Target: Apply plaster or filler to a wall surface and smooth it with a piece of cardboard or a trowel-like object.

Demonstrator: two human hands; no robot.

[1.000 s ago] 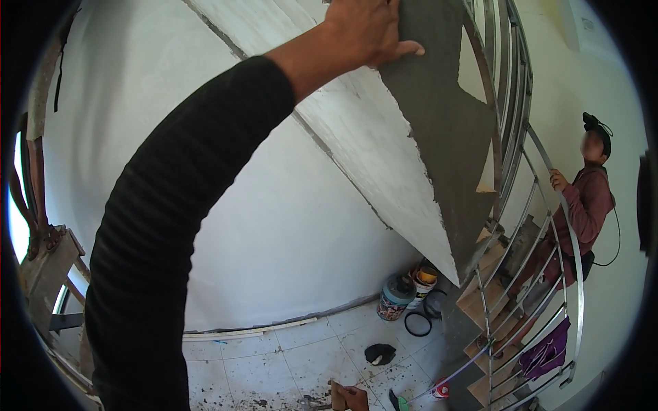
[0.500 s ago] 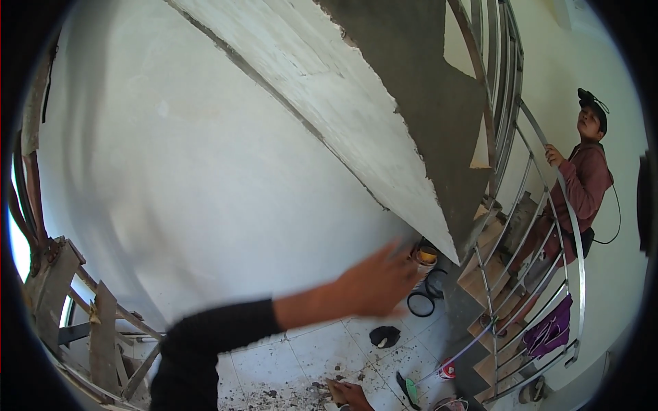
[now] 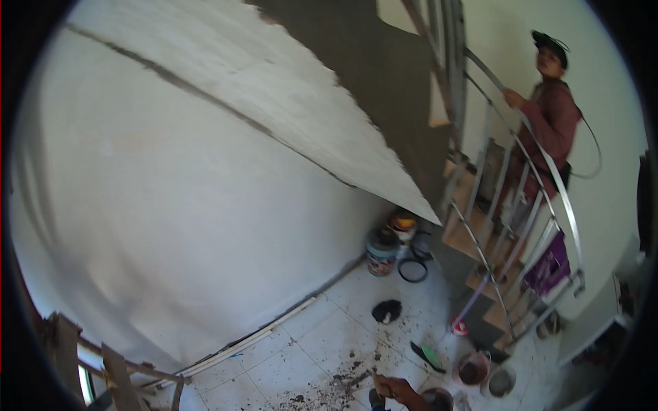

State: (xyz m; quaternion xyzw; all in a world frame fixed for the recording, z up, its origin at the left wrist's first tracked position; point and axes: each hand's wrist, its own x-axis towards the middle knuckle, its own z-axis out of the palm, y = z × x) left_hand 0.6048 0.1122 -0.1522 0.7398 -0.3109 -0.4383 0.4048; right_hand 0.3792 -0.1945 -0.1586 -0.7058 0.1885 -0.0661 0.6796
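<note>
My right hand [image 3: 401, 392] is at the bottom edge, right of centre, its fingers closed around a tan wooden piece [image 3: 381, 385]. What kind of tool the piece belongs to cannot be made out. A dark blue shape [image 3: 376, 399] lies just beside it, cut off by the frame edge. My left hand is out of view. Dark crumbs of debris [image 3: 346, 378] are scattered over the white tiles near the right hand. Above slopes the underside of a staircase [image 3: 308, 96], pale and rough along one part, with a dark grey coat [image 3: 384, 82] beside it.
A person [image 3: 552, 116] stands on the stairs, holding the metal railing [image 3: 558, 181]. A pink bucket [image 3: 471, 370], a grey bucket [image 3: 502, 381] and a green broom head [image 3: 427, 356] are on the floor. A patterned pail [image 3: 381, 251] stands under the stairs. Wooden planks [image 3: 65, 359] stand lower left.
My left arm, in its black sleeve, has left the picture. The view has shifted, showing more floor and the buckets. The right hand still grips the wooden piece.
</note>
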